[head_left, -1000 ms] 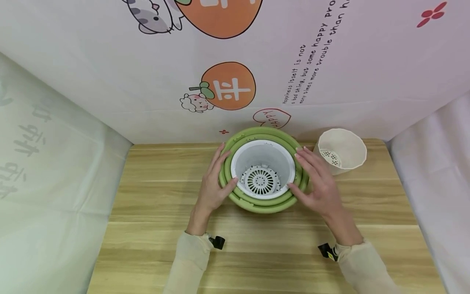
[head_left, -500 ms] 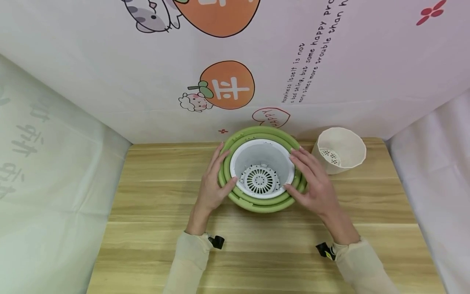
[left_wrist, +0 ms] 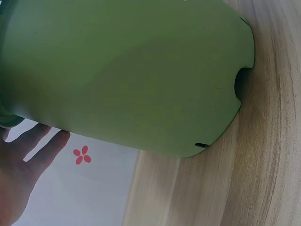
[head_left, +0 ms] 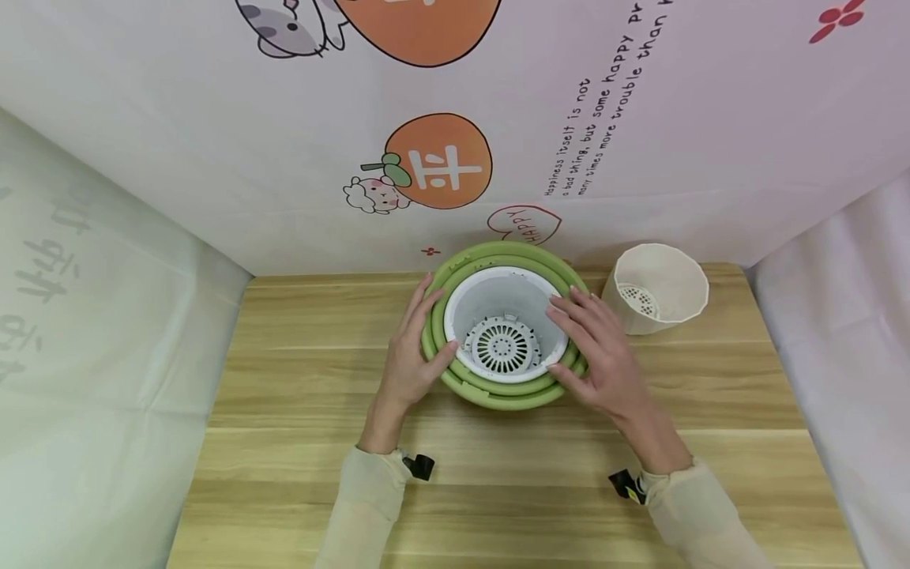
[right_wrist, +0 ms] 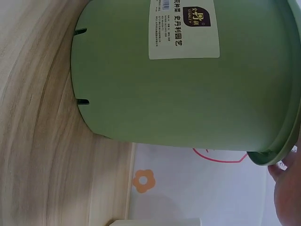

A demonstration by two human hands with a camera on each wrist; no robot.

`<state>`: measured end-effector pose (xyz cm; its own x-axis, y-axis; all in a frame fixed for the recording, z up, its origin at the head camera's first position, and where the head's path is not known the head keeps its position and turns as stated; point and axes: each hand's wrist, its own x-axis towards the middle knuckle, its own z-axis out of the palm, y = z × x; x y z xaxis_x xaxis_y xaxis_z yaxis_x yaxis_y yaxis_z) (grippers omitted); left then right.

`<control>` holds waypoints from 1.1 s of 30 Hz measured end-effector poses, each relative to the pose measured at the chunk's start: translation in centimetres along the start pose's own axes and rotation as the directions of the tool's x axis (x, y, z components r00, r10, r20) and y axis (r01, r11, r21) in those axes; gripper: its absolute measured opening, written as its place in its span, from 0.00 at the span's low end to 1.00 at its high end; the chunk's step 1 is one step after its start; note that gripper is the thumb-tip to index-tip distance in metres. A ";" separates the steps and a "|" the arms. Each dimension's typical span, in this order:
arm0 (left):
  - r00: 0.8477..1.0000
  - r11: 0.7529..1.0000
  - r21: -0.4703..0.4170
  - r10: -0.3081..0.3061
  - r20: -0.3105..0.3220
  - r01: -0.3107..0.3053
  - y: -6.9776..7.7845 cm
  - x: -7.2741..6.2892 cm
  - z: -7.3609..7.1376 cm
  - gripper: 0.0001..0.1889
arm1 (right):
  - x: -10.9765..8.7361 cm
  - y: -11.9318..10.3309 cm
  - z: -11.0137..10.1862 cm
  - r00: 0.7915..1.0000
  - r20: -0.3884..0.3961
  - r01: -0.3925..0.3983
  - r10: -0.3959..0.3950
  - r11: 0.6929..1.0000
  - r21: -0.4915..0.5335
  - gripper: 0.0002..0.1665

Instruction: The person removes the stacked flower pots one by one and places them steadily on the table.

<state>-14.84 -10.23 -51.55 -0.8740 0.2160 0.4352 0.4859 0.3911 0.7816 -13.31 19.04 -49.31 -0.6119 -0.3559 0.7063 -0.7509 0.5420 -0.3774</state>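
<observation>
A nest of green flower pots (head_left: 505, 405) stands upright on the table, with a white flower pot (head_left: 522, 294) innermost. Through the white pot's mouth a slotted round base shows. My left hand (head_left: 408, 359) grips the left side of the nest, fingers along the outer green rim and thumb near the white rim. Over the right side lies my right hand (head_left: 604, 356), fingertips and thumb tip at the white rim with the fingers fairly straight. The outermost green pot's wall (left_wrist: 122, 80) fills much of the left wrist view; a white label (right_wrist: 184, 28) shows on it in the right wrist view.
A cream pot (head_left: 657, 288) with a perforated bottom stands right of the nest, near the back edge. The wood-grain table (head_left: 512, 490) meets a printed cloth wall (head_left: 320, 174) behind, with plain cloth on both sides.
My right hand has slid leftward from the green rims, bringing its fingertips over to the white pot's rim. The left hand and the nest hold nearly still; the view has shifted slightly.
</observation>
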 end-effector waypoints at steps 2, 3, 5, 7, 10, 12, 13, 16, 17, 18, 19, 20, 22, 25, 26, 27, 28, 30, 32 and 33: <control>1.000 1.000 0.005 -0.003 -0.002 0.003 0.0 0.0 0.0 0.40 | 0.0 -0.1 0.1 1.000 0.008 0.002 -0.002 1.000 -0.004 0.40; 1.000 1.000 0.006 -0.004 -0.002 0.004 0.0 0.0 0.0 0.40 | 0.1 -0.1 0.1 1.000 0.013 0.003 -0.003 1.000 -0.008 0.40; 1.000 1.000 -0.003 -0.004 -0.004 0.004 -0.1 0.0 0.0 0.39 | 0.1 -0.2 0.1 1.000 0.025 0.004 -0.004 1.000 -0.019 0.40; 1.000 1.000 -0.012 -0.003 -0.006 0.003 -0.2 0.0 0.1 0.39 | 0.1 -0.3 0.2 0.999 0.038 0.004 -0.003 1.000 -0.029 0.40; 1.000 1.000 -0.026 -0.001 -0.007 0.001 -0.3 -0.1 0.1 0.38 | 0.1 -0.4 0.2 0.999 0.054 0.002 0.001 0.999 -0.038 0.39; 1.000 1.000 -0.021 -0.005 -0.006 0.005 -0.3 -0.1 0.1 0.39 | 0.1 -0.4 0.3 0.998 0.063 -0.002 0.004 0.999 -0.040 0.39; 1.000 1.000 -0.018 -0.007 -0.007 0.007 -0.2 -0.1 0.1 0.39 | 0.1 -0.5 0.4 0.998 0.068 -0.003 0.006 0.999 -0.044 0.39; 1.000 1.000 -0.016 -0.011 -0.007 0.011 -0.2 0.0 0.1 0.39 | 0.2 -0.5 0.5 0.996 0.084 -0.007 0.011 0.999 -0.053 0.38; 1.000 1.000 -0.017 -0.011 -0.007 0.011 -0.2 0.0 0.1 0.39 | 0.2 -0.5 0.5 0.996 0.088 -0.008 0.012 0.998 -0.055 0.38; 1.000 1.000 -0.018 -0.011 -0.007 0.011 -0.2 0.0 0.1 0.39 | 0.2 -0.5 0.5 0.996 0.091 -0.008 0.013 0.998 -0.057 0.38; 1.000 1.000 -0.019 -0.009 -0.007 0.009 -0.2 0.0 0.1 0.39 | 0.2 -0.6 0.5 0.995 0.095 -0.007 0.012 0.998 -0.060 0.38; 1.000 1.000 -0.022 -0.007 -0.008 0.007 -0.2 -0.1 0.1 0.39 | 0.2 -0.6 0.5 0.995 0.098 -0.006 0.012 0.998 -0.062 0.38; 1.000 1.000 -0.020 -0.008 -0.008 0.008 -0.2 -0.1 0.1 0.39 | 0.2 -0.6 0.6 0.994 0.105 -0.004 0.011 0.998 -0.066 0.38; 1.000 1.000 -0.014 -0.007 -0.010 0.007 -0.2 -0.1 0.2 0.39 | 0.1 -0.6 0.6 0.993 0.118 0.001 0.008 0.997 -0.077 0.38; 1.000 1.000 -0.013 -0.009 -0.010 0.008 -0.2 -0.1 0.1 0.39 | 0.1 -0.6 0.5 0.993 0.121 0.003 0.007 0.997 -0.080 0.38; 1.000 1.000 -0.010 -0.009 -0.010 0.009 -0.2 -0.1 0.1 0.40 | 0.0 -0.5 0.5 0.992 0.125 0.004 0.006 0.997 -0.082 0.37; 1.000 1.000 -0.008 -0.010 -0.010 0.009 -0.2 -0.1 0.1 0.40 | 0.0 -0.5 0.5 0.992 0.128 0.006 0.005 0.996 -0.084 0.36; 1.000 1.000 -0.012 -0.006 -0.011 0.006 -0.2 -0.1 0.1 0.39 | 0.0 -0.5 0.5 0.991 0.132 0.010 0.002 0.996 -0.087 0.35; 1.000 1.000 -0.016 -0.005 -0.012 0.005 -0.2 -0.1 0.1 0.39 | 0.0 -0.4 0.5 0.991 0.137 0.012 -0.001 0.996 -0.085 0.34; 1.000 1.000 -0.018 -0.004 -0.012 0.003 -0.2 -0.1 0.1 0.39 | 0.0 -0.4 0.5 0.990 0.141 0.013 -0.001 0.996 -0.087 0.34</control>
<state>-14.88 -10.23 -51.83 -0.8757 0.2035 0.4379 0.4829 0.3758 0.7910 -13.14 18.37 -49.44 -0.6403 -0.4600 0.6152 -0.7342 0.6018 -0.3142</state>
